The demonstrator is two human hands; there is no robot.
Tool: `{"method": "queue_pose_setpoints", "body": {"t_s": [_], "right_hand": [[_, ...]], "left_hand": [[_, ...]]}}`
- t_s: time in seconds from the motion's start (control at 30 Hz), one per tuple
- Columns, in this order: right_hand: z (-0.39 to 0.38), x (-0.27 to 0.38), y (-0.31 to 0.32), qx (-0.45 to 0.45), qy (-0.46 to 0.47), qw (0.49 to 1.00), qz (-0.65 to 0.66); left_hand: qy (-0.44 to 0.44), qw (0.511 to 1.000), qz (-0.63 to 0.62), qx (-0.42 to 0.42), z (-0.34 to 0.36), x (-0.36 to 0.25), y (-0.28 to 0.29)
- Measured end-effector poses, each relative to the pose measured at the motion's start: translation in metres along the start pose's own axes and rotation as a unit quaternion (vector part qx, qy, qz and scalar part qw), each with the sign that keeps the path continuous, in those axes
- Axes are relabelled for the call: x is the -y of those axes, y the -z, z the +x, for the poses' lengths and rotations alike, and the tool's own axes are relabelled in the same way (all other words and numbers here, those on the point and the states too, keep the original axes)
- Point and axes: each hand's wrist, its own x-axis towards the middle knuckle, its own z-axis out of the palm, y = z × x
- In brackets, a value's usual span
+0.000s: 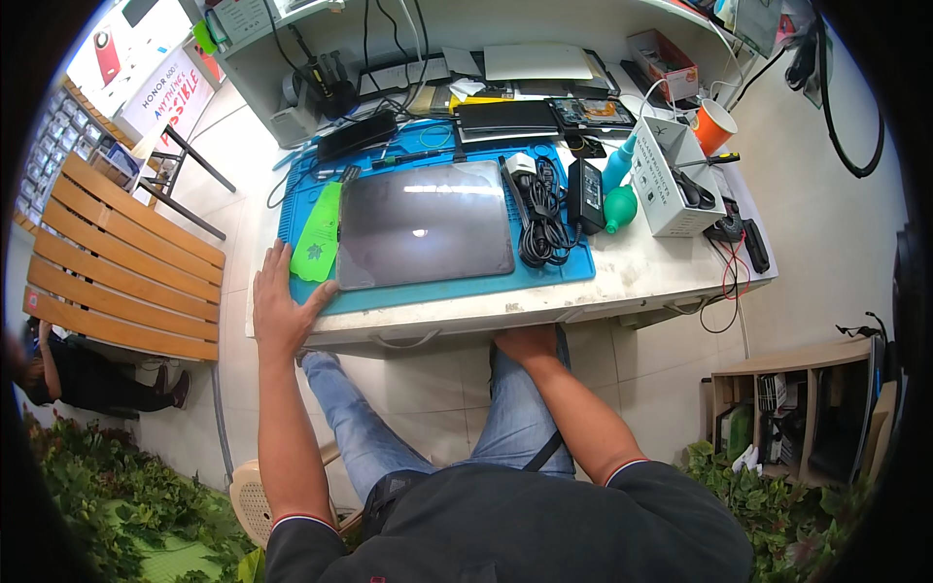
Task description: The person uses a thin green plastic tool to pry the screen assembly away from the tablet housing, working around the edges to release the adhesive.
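My left hand [288, 306] rests on the left front edge of the white desk [622, 287], fingers stretched out beside a bright green plastic piece [315, 233]. A closed grey laptop or similar flat device [422, 228] lies on a blue repair mat [554, 270], just right of that hand. My right hand [520, 345] is down at my right knee, under the front of the desk; its fingers are hidden. A black power adapter [585, 194] and a coiled cable [541, 219] sit right of the device, near a green air blower [619, 209].
Phone parts [588, 114], a white box [666, 185] and an orange cup [714, 126] crowd the desk. A wooden slatted bench [126, 262] stands left, with another person [97, 379] low beside it. A shelf unit [797, 408] is at lower right, with foliage around.
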Motion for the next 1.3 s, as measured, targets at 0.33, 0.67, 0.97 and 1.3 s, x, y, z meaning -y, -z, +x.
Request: {"method": "queue_pose_setpoints", "body": {"t_s": [0.33,0.67,0.97,1.3], "right_hand": [[0.0,0.002,0.0,0.011,-0.009,1.0,-0.005],[0.002,-0.005,-0.008,0.018,-0.003,1.0,-0.009],[0.002,-0.002,-0.005,0.024,-0.006,1.0,-0.007],[-0.003,-0.003,-0.012,-0.045,0.039,0.997,-0.054]], "left_hand": [[0.003,1.0,-0.001,0.0,0.0,0.001,-0.001],[0.008,1.0,-0.007,-0.001,0.001,-0.001,0.001],[0.004,1.0,-0.009,-0.007,-0.001,0.002,0.0],[0.006,1.0,-0.018,-0.003,-0.002,-0.001,0.002]]}}
